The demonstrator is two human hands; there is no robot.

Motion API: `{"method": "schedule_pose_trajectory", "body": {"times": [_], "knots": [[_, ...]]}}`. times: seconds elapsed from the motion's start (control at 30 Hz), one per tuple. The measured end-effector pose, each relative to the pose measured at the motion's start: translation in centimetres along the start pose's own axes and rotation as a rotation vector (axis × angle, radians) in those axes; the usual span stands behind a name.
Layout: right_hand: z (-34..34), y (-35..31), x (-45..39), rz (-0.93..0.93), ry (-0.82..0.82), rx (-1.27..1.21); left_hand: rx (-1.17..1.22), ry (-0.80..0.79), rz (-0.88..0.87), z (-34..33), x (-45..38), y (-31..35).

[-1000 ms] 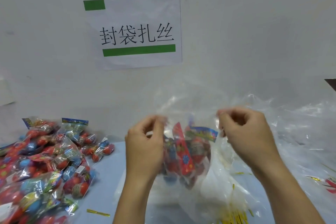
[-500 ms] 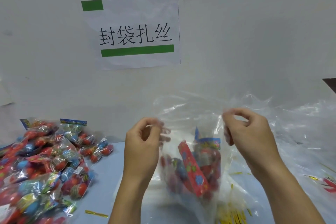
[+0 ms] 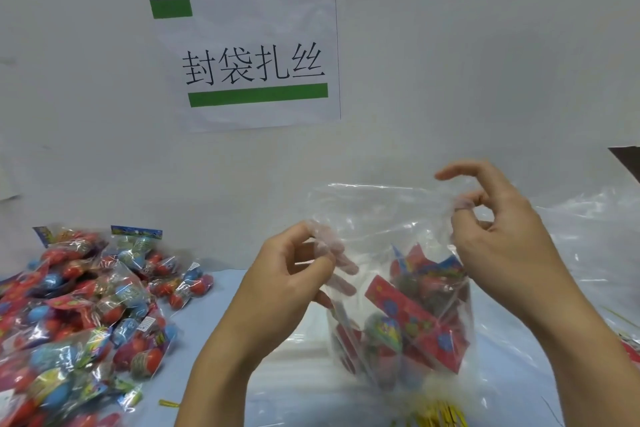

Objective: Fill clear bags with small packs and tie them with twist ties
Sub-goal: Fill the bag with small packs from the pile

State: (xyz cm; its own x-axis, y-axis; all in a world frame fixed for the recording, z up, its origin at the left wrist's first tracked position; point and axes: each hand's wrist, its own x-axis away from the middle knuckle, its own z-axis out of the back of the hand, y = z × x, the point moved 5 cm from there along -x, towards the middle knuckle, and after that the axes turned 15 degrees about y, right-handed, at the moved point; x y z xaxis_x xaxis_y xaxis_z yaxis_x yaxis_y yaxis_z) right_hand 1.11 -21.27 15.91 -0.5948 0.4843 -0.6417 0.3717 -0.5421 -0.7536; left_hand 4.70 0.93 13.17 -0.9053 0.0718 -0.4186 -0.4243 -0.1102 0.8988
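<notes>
Far left: heaped small packs (image 3: 79,315) in crinkled glossy film, round red and blue shapes inside, printed card headers on top; heap running off the left and bottom edges, its right fringe ending short of the left forearm with a bare strip of pale blue table (image 3: 214,333) between. One short gold twist tie (image 3: 168,403) lying flat on that strip near the bottom edge. Above, on the matte white wall: a paper sign (image 3: 249,59), rectangular, black characters, two green bars. Centre: left hand (image 3: 287,284) curled, thumb and fingertips pinching the left rim of the clear bag (image 3: 381,218). Bag held upright between both hands just above the table, thin and wrinkled with bright glare, mouth pulled wide and slack along the top; inside, at the bottom, a cluster of red and blue packs, one flat red card header slanting across. Right hand (image 3: 502,239) gripping the right rim with thumb and lower fingers, index finger lifted and hooked free above the mouth. Under the bag, at the bottom edge: a bundle of gold ties (image 3: 436,416), blurred. Far right: rumpled loose clear plastic (image 3: 588,236), reaching the right edge
</notes>
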Motion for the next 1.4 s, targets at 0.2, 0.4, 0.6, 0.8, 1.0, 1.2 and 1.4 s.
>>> {"method": "schedule_pose_trajectory", "body": {"times": [0.2, 0.4, 0.6, 0.8, 1.0, 1.2, 1.4], "knots": [[-0.7, 2.4, 0.4, -0.095, -0.187, 0.253, -0.269, 0.025, 0.043, -0.4, 0.1, -0.4], [-0.2, -0.6, 0.0, 0.123, 0.005, 0.212, -0.358, 0.031, -0.019, 0.1, 0.2, 0.3], [-2.8, -1.6, 2.0, 0.054, -0.347, 0.414, -0.414, -0.062, -0.017, 0.2, 0.7, 1.0], [-2.6, -1.4, 2.2, 0.019, -0.412, 0.548, -0.561, 0.008, -0.017, -0.1, 0.8, 1.9], [-2.7, -1.6, 2.5, -0.025, -0.481, 0.555, -0.485, 0.344, -0.727, -4.1, 2.4, 8.4], [-1.8, -1.9, 2.4, -0.053, -0.444, 0.582, -0.773, -0.043, -0.258, -5.5, 1.9, 3.7], [-2.4, -1.6, 3.5, -0.146, -0.573, 0.732, -0.939, -0.24, -0.042, -6.0, 2.6, 1.4]]}}
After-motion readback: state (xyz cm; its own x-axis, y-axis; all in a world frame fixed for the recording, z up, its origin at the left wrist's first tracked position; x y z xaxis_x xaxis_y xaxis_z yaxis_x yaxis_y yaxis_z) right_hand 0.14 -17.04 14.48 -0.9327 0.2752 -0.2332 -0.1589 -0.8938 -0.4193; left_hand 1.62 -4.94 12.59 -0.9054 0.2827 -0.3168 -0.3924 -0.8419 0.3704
